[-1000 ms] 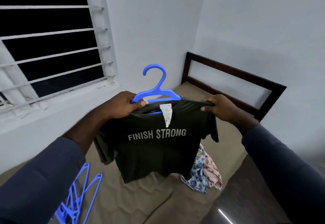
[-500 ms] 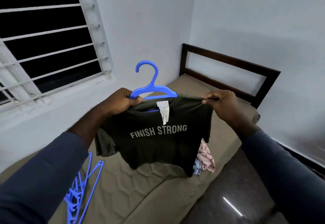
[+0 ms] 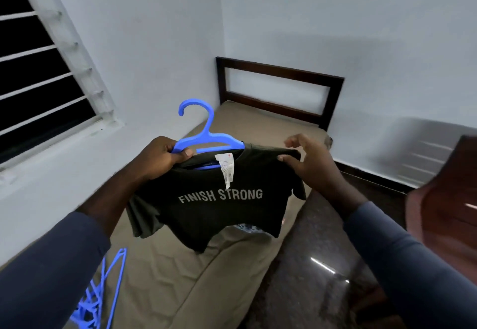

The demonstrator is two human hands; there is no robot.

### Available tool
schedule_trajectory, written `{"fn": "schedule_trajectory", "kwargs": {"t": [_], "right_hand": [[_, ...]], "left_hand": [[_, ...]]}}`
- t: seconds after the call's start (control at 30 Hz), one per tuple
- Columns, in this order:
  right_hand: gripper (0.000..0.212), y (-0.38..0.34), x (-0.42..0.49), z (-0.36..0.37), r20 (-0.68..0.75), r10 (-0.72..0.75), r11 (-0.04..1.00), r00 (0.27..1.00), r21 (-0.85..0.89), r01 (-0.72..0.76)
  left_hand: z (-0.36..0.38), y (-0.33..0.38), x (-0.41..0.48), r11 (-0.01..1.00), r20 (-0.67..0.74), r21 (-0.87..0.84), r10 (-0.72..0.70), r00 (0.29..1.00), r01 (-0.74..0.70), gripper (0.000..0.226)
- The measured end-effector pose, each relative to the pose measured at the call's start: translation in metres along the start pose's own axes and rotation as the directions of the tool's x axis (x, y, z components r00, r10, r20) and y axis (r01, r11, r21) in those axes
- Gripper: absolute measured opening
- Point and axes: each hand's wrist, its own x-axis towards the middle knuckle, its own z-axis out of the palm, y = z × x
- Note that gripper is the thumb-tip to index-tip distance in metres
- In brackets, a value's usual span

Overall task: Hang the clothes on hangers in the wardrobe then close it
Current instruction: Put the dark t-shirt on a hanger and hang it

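T-shirt [image 3: 219,207] sits on the blue hanger [image 3: 204,135] above the bed [image 3: 180,277], so the fitting looks nearly done. Left grip [image 3: 160,158] clasps hanger and shoulder; right grip [image 3: 309,163] is loose, thumb touching cloth. Next, probably, comes carrying it to the wardrobe.

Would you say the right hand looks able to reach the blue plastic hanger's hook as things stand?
Probably yes: the right hand sits at the shoulder of the dark green T-shirt, fingers loose, and the hook of the blue plastic hanger stands bare above the collar, nothing between.
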Motion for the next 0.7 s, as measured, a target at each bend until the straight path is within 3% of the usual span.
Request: {"fn": "schedule_trajectory", "kwargs": {"t": [0.1,0.27,0.43,0.6,0.7], "right_hand": [[0.031,-0.009,-0.009,-0.012,0.107,-0.01,0.998,0.994,-0.058,0.016],[0.019,-0.044,-0.037,0.0,0.214,-0.001,0.986,0.977,-0.162,0.037],[0.023,-0.06,-0.083,0.02,0.081,0.133,0.984,0.988,-0.134,-0.121],[0.03,-0.054,-0.145,-0.001,-0.067,0.359,0.919,0.931,-0.151,-0.365],[0.024,-0.055,-0.183,-0.027,-0.164,0.421,0.881,0.892,-0.158,-0.445]], "left_hand": [[0.009,0.008,0.005,0.996,0.071,0.006,0.089,0.993,-0.09,0.053],[0.035,0.018,0.011,0.969,0.217,-0.013,0.243,0.945,-0.247,0.041],[0.077,0.026,0.012,0.905,0.397,-0.032,0.401,0.825,-0.425,0.033],[0.116,0.044,0.0,0.799,0.487,-0.129,0.567,0.664,-0.587,0.011],[0.127,0.056,-0.002,0.761,0.503,-0.088,0.591,0.63,-0.643,0.022]]}}
